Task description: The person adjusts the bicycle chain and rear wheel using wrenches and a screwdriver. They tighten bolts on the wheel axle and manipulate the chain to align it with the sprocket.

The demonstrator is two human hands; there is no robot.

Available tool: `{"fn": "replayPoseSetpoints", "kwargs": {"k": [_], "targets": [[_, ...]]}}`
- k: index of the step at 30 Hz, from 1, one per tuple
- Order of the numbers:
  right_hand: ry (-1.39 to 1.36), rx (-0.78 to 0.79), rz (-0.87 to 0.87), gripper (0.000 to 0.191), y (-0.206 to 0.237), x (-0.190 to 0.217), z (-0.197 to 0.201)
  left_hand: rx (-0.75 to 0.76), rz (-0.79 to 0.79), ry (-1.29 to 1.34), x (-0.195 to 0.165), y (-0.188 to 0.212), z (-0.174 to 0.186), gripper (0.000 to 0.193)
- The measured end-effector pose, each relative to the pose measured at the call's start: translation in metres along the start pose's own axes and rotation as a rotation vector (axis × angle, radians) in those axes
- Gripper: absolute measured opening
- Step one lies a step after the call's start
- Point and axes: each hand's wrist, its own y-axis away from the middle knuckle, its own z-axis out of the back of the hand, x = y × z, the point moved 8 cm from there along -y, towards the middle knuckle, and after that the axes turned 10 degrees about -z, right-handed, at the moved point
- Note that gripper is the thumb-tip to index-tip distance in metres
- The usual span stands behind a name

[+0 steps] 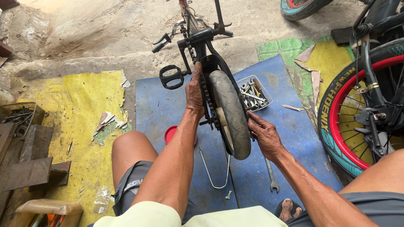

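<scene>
Clearly the left hand (195,90) grips the chain (205,90) to steady the wheel (231,111); right hand (264,133) fingers pinch its axle side.

**What the view leaves out**

The upturned small bicycle (202,46) runs off the top edge, its frame cut short. The right hand (264,135) has its fingertips tucked behind the grey tyre (231,113), so what they touch cannot be told. The left hand (195,90) covers part of the chain (its palm side unseen). The red-rimmed wheel (357,113) is cut by the right edge.
</scene>
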Motion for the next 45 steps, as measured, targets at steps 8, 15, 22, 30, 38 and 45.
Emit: {"fn": "replayPoseSetpoints", "kwargs": {"k": [8,15,22,30,38,45], "targets": [[-0.05,0.037,0.046,0.061,0.0,-0.003,-0.003,0.045,0.056,-0.068,0.017,-0.006,0.011,0.065],[-0.02,0.014,0.042,0.062,-0.003,0.005,-0.006,0.0,0.025,-0.084,0.018,-0.014,0.012,0.067],[0.026,-0.054,0.063,0.056,0.002,0.005,-0.006,-0.017,0.003,-0.097,0.011,-0.009,0.008,0.064],[-0.039,-0.076,0.058,0.05,0.007,0.004,-0.005,-0.042,0.016,-0.039,0.011,-0.005,0.006,0.059],[0.046,-0.111,0.007,0.051,0.016,0.014,0.003,-0.005,-0.092,-0.143,0.015,-0.013,0.001,0.059],[0.01,-0.106,-0.084,0.05,0.026,0.035,0.002,-0.008,-0.164,-0.347,0.028,-0.021,-0.001,0.032]]}}
